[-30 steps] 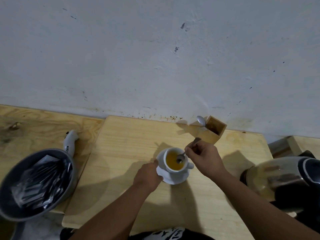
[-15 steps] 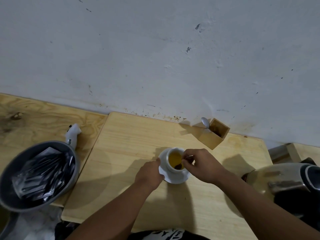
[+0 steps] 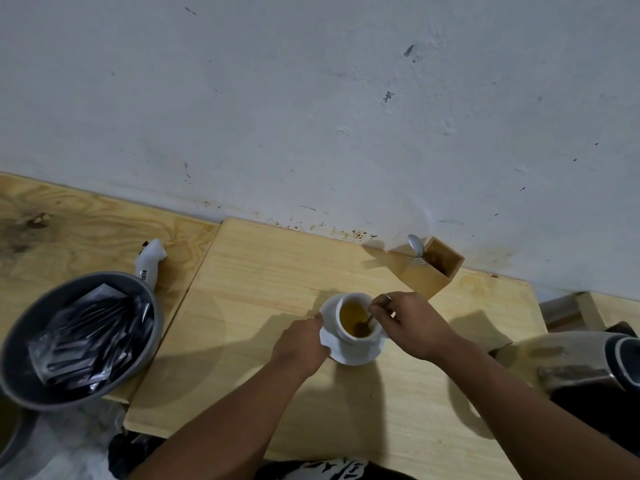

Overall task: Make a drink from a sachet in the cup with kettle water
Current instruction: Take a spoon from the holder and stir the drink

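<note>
Pinching one spoon (image 3: 370, 319) in one cup (image 3: 356, 320): right hand (image 3: 408, 323); left hand (image 3: 301, 344) grips one saucer (image 3: 353, 356).

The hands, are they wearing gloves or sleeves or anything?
No gloves. Both the left hand and the right hand are bare, and both forearms are bare too, with no sleeves showing as far as the picture reaches. There may be a thin ring on one right finger, but it is too small to be sure. No watch or bracelet shows on either wrist.

Bare forearms; black white-printed garment (image 3: 332, 470)
</note>
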